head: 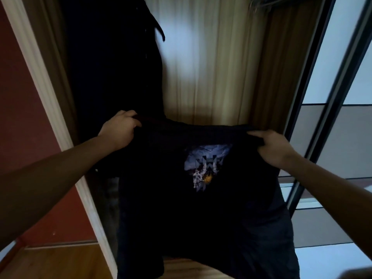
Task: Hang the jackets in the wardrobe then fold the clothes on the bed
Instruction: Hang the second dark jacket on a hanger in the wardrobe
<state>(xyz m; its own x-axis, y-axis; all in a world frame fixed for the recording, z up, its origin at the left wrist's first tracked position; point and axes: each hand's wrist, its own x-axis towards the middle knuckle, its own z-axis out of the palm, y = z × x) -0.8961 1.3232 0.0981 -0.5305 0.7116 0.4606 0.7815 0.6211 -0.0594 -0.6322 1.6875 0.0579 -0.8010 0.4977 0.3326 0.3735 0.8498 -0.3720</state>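
Our left grip [118, 128] and right grip [273, 147] each clutch the top edge of a dark printed garment [201, 208] before the wardrobe [211, 67], where one dark jacket [112, 67] hangs (no bed in view), so we judge hanging partway, folding left.

On my left a dull red wall [24, 117] runs down to a pale skirting board [60, 244], with warm brown wooden floor [50, 262] below it. A white moulded door trim [42, 77] slants along the wall's edge, from top left towards bottom centre. Something grey [358, 273] in the bottom right corner is too blurred for me to tell.
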